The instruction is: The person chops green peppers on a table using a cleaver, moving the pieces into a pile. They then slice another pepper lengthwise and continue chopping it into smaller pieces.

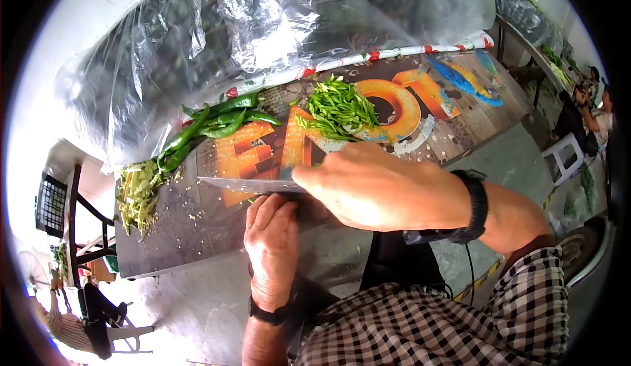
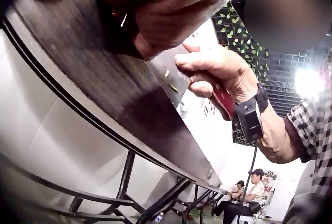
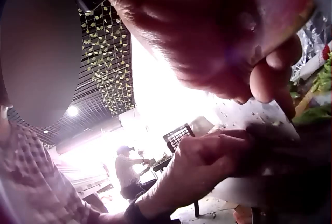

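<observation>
1. The right hand [image 1: 381, 192] is clamped on a knife [image 1: 246, 184]. The left wrist view shows its fingers wrapped tight round the red handle [image 2: 224, 101], with the thumb lying along the top.
2. The wide blade lies almost level across the table [image 1: 171, 234], pointing toward 9 o'clock from that hand. Bits of green stick to the steel.
3. The left hand [image 1: 271, 234] sits at 6 o'clock of the blade, knuckles up and fingers close together. The fingertips run under the blade's edge, so I cannot tell whether they pinch anything.
4. A sliver of green shows just at the fingertips, right under the blade.
5. Whole green peppers [image 1: 217, 121] lie in a loose bunch at 11 o'clock of the knife, well apart from it.
6. A heap of sliced pepper [image 1: 340, 108] sits at 1 o'clock, beyond the right hand, on the orange lettering printed on the tabletop.
7. Pale green scraps [image 1: 138, 195] are piled at 9 o'clock, along the table's left edge.
8. Clear plastic bags [image 1: 263, 24] bulge along the far side at 12 o'clock.
9. Each wrist wears a dark band, and the right arm has a checked sleeve [image 1: 460, 313].
</observation>
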A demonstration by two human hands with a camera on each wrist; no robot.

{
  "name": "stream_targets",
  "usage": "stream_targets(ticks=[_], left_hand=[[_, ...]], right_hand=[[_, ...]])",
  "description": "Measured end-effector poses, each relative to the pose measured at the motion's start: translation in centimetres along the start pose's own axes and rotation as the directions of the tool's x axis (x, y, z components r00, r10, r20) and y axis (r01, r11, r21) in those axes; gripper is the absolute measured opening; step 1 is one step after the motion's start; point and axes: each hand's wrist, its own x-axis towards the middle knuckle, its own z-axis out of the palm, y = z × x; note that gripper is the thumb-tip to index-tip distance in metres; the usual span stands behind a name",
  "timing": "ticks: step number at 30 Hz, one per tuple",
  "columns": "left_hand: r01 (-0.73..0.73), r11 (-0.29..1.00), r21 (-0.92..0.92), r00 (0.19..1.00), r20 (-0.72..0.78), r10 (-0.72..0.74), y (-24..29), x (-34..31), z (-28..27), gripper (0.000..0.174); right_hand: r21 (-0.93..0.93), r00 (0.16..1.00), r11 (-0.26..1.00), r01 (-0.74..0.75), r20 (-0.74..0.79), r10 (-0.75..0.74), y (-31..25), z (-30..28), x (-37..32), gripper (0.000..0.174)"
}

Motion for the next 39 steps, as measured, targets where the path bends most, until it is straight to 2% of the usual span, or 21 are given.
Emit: stream_targets(ticks=[3, 6, 7, 10, 11, 14, 18, 22, 26, 31, 34, 37, 39], left_hand=[[0.009, 1.0, -0.022, 1.0, -0.006, -0.009, 0.1, 0.0, 0.1, 0.017], [0.012, 0.999, -0.032, 1.0, -0.014, -0.013, 0.0, 0.0, 0.1, 0.015], [0.013, 0.999, -0.033, 1.0, -0.014, -0.013, -0.1, -0.1, 0.0, 0.015], [0.013, 0.999, -0.046, 0.999, -0.037, -0.014, 0.1, 0.1, 0.0, 0.015], [0.026, 0.998, -0.056, 0.998, -0.052, -0.029, 0.0, 0.0, 0.2, 0.015], [0.054, 0.997, -0.047, 0.996, -0.072, -0.058, 0.0, -0.2, 0.3, 0.014], [0.045, 0.999, -0.018, 0.997, -0.059, -0.046, 0.0, -0.2, 0.3, 0.015], [0.012, 1.0, 0.023, 0.998, -0.069, -0.011, -0.1, -0.1, 0.3, 0.015], [-0.002, 0.999, 0.034, 0.998, -0.061, 0.004, -0.2, 0.0, 0.1, 0.015], [0.042, 0.999, 0.002, 0.999, -0.018, -0.042, 0.0, 0.2, -0.3, 0.015], [0.07, 0.997, -0.024, 0.997, -0.013, -0.071, -0.1, 0.2, -0.2, 0.016], [0.079, 0.996, -0.047, 0.997, -0.02, -0.08, -0.4, 0.0, -0.3, 0.016], [0.078, 0.995, -0.058, 0.996, -0.033, -0.08, -0.4, 0.1, -0.3, 0.016]], right_hand=[[-0.02, 0.999, 0.999, 0.027, -0.034, -0.027, 0.2, 1.4, 1.9, 0.013], [-0.087, 1.0, 0.996, 0.0, 0.007, 0.001, -0.3, 1.9, 3.1, 0.015], [-0.103, 0.992, 0.993, -0.059, 0.102, 0.069, -0.7, 1.2, 3.4, 0.016], [-0.088, 1.0, 0.996, 0.014, -0.019, -0.016, 0.0, 1.6, 2.2, 0.012], [-0.103, 0.992, 0.993, 0.056, -0.107, -0.067, 0.5, 2.4, 1.9, 0.01], [0.05, 0.976, 0.996, 0.076, -0.207, -0.064, 1.5, 2.4, 0.4, 0.01], [0.158, 0.982, 0.986, -0.062, -0.169, 0.089, 0.5, 0.7, -0.9, 0.006], [0.138, 0.985, 0.985, -0.101, -0.126, 0.119, 0.1, -0.1, -1.3, 0.007], [0.109, 0.992, 0.993, -0.049, -0.108, 0.06, 0.3, 0.2, -1.4, 0.006], [0.081, 0.997, 0.997, -0.004, -0.075, 0.01, 0.5, 0.3, -1.5, 0.007], [-0.077, 0.996, 0.997, 0.012, -0.083, -0.019, 0.1, 0.9, -1.2, 0.008], [0.029, 0.996, 0.999, 0.044, -0.079, -0.041, 0.5, 1.0, -0.4, 0.008], [0.085, 0.999, 0.996, -0.015, -0.047, 0.019, 0.8, 0.6, 0.2, 0.008]])
